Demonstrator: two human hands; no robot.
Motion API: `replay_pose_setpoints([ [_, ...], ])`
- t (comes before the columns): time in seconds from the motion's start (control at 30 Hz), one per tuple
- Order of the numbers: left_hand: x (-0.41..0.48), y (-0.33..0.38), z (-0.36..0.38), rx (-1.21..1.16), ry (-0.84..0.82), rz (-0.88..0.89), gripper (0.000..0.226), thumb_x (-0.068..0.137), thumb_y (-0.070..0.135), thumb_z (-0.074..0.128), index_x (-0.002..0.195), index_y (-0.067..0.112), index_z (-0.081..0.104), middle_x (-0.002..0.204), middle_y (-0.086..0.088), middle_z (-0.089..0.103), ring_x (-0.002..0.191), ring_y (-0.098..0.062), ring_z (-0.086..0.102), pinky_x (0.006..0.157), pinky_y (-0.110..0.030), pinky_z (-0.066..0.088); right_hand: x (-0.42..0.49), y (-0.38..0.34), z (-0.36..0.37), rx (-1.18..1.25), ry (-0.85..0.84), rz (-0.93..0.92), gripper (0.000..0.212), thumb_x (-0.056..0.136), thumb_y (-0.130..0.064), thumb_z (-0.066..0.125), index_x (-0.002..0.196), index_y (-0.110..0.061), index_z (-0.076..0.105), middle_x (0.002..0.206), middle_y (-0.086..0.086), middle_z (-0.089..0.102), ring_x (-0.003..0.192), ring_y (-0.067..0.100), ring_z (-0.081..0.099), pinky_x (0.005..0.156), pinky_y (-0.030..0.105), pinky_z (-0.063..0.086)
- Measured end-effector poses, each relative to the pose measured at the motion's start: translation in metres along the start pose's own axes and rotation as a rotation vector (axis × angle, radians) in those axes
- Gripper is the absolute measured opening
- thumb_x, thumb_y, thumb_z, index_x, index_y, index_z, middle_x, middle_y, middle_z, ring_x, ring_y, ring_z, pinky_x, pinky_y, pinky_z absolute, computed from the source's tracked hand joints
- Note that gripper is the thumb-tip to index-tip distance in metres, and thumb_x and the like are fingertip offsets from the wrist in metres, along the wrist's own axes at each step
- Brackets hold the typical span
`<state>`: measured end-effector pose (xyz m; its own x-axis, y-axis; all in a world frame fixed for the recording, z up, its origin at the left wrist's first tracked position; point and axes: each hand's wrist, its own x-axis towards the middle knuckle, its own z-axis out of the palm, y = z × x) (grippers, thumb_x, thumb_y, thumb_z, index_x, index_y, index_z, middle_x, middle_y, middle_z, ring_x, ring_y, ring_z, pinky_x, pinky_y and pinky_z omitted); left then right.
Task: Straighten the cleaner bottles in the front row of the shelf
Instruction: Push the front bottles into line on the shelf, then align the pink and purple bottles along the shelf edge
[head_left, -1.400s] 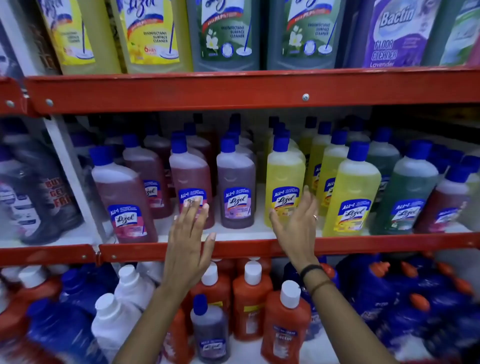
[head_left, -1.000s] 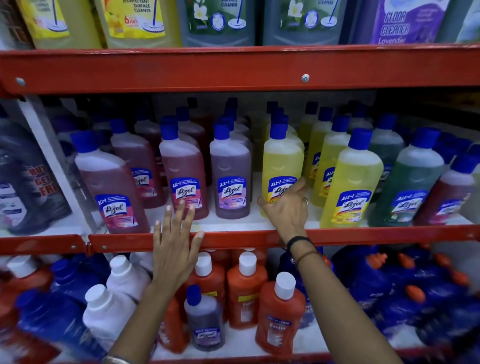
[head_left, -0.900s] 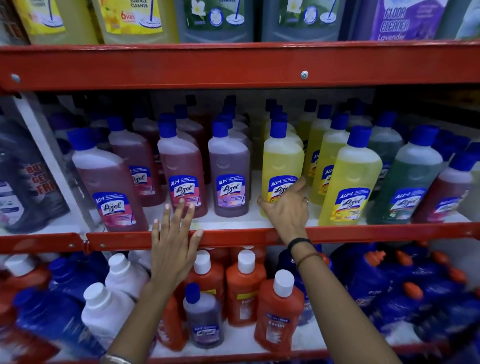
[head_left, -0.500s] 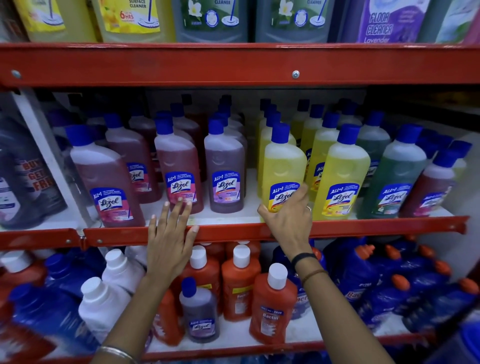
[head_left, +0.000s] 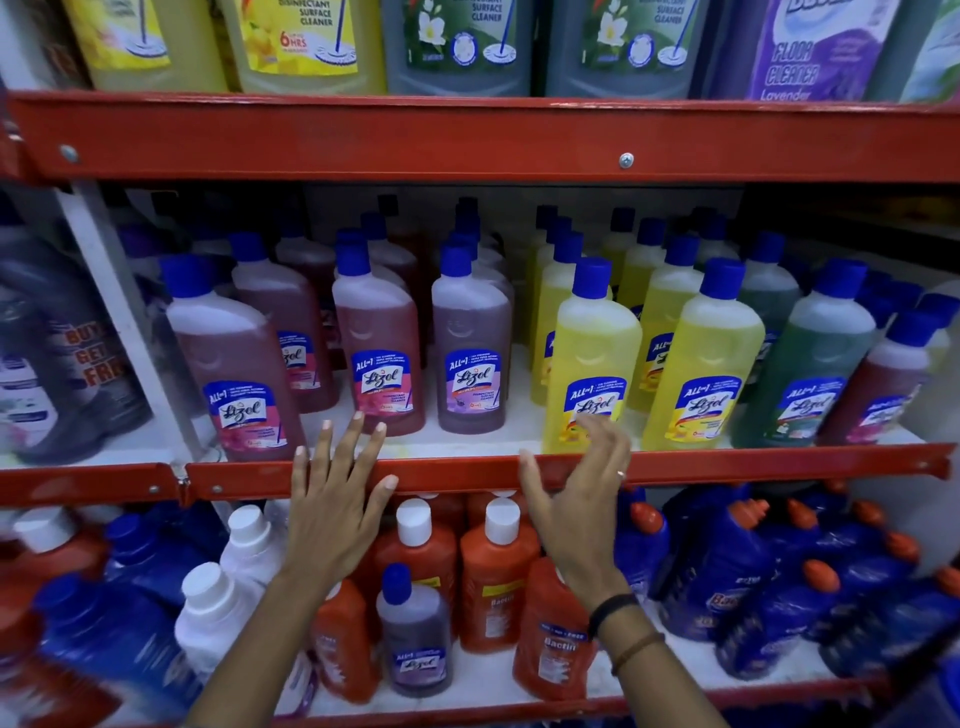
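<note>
Blue-capped cleaner bottles stand along the front of the middle shelf (head_left: 467, 470), a white board edged by a red rail. At the front, from the person's left: a pink bottle (head_left: 236, 364) at the edge, a second pink bottle (head_left: 382, 358) and a purple bottle (head_left: 471, 358) set further back from the rail, then a yellow bottle (head_left: 592, 358) and another yellow bottle (head_left: 704, 364) close to the edge, a green bottle (head_left: 813, 364) and a dark red bottle (head_left: 888, 379) at the far right. All stand upright with labels facing out; more rows of the same colours fill the depth behind them.

The right hand (head_left: 576, 499) is raised in front of the first yellow bottle, fingers loosely curled and apart, thumb spread over the rail, gripping nothing; its fingertips overlap the foot of the bottle's label, and whether they touch it cannot be told. A ring sits on one finger, and two bands circle the wrist. The left hand (head_left: 332, 504) lies flat and spread wide across the rail, empty, its fingertips reaching onto the shelf board between the two pink bottles.

Above, large jugs (head_left: 306, 41) of yellow and green cleaner and a lavender floor-cleaner bottle (head_left: 810, 47) stand on the top shelf. Below, orange bottles (head_left: 496, 577) with white caps, white bottles (head_left: 218, 613) and dark blue bottles (head_left: 753, 571) crowd the lower shelf, some of the blue ones leaning.
</note>
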<state>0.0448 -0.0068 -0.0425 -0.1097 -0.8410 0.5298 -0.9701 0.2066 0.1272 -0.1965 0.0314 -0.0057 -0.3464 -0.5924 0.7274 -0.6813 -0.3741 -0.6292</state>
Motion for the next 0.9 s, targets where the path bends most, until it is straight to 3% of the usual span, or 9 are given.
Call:
replay_pose_setpoints([
  [0.1, 0.001, -0.003, 0.002, -0.018, -0.002, 0.012, 0.06, 0.094, 0.058, 0.018, 0.148, 0.032, 0.019, 0.157, -0.002, 0.023, 0.146, -0.028, 0.011, 0.116, -0.041, -0.007, 0.002, -0.022, 0.029, 0.023, -0.12, -0.063, 0.06, 0.082, -0.032, 0.067, 0.127, -0.005, 0.04, 0.129, 0.015, 0.041, 0.123, 0.023, 0.038, 0.104, 0.02, 0.031],
  [0.23, 0.002, -0.004, 0.005, -0.026, 0.003, 0.014, 0.06, 0.094, 0.057, 0.018, 0.148, 0.033, 0.014, 0.158, -0.002, 0.021, 0.146, -0.028, 0.009, 0.116, -0.039, -0.01, 0.03, -0.04, 0.076, -0.026, -0.162, 0.12, 0.089, 0.076, -0.048, 0.071, 0.138, -0.004, 0.025, 0.135, 0.02, 0.034, 0.123, 0.028, 0.039, 0.1, 0.033, 0.042],
  [0.3, 0.003, -0.005, 0.006, -0.022, 0.008, 0.024, 0.06, 0.094, 0.057, 0.019, 0.149, 0.032, 0.012, 0.158, -0.003, 0.02, 0.146, -0.028, 0.009, 0.116, -0.04, -0.01, 0.043, -0.041, 0.097, -0.108, -0.188, 0.205, 0.106, 0.067, -0.048, 0.078, 0.141, -0.003, 0.017, 0.135, 0.023, 0.033, 0.121, 0.036, 0.042, 0.1, 0.045, 0.045],
  [0.4, 0.004, -0.007, 0.009, -0.021, 0.019, 0.037, 0.061, 0.094, 0.057, 0.021, 0.149, 0.032, 0.012, 0.158, -0.003, 0.019, 0.146, -0.028, 0.007, 0.116, -0.04, -0.011, 0.056, -0.039, 0.115, -0.198, -0.22, 0.292, 0.121, 0.057, -0.048, 0.084, 0.143, -0.002, 0.012, 0.132, 0.026, 0.036, 0.117, 0.043, 0.046, 0.1, 0.049, 0.045],
  [0.57, 0.003, -0.008, 0.012, -0.023, 0.033, 0.043, 0.063, 0.093, 0.057, 0.023, 0.149, 0.033, 0.008, 0.159, -0.002, 0.013, 0.147, -0.023, -0.002, 0.116, -0.041, -0.013, 0.058, -0.037, 0.116, -0.254, -0.221, 0.281, 0.114, 0.059, -0.042, 0.085, 0.14, 0.002, 0.017, 0.13, 0.025, 0.041, 0.116, 0.041, 0.049, 0.096, 0.044, 0.047],
  [0.9, 0.002, -0.007, 0.007, -0.035, 0.002, 0.045, 0.062, 0.094, 0.059, 0.019, 0.149, 0.032, 0.011, 0.159, -0.004, 0.017, 0.147, -0.023, -0.003, 0.116, -0.04, -0.013, 0.036, -0.048, 0.088, -0.341, -0.174, 0.221, 0.104, 0.061, -0.047, 0.081, 0.134, 0.002, 0.025, 0.124, 0.02, 0.046, 0.113, 0.036, 0.051, 0.09, 0.038, 0.049],
])
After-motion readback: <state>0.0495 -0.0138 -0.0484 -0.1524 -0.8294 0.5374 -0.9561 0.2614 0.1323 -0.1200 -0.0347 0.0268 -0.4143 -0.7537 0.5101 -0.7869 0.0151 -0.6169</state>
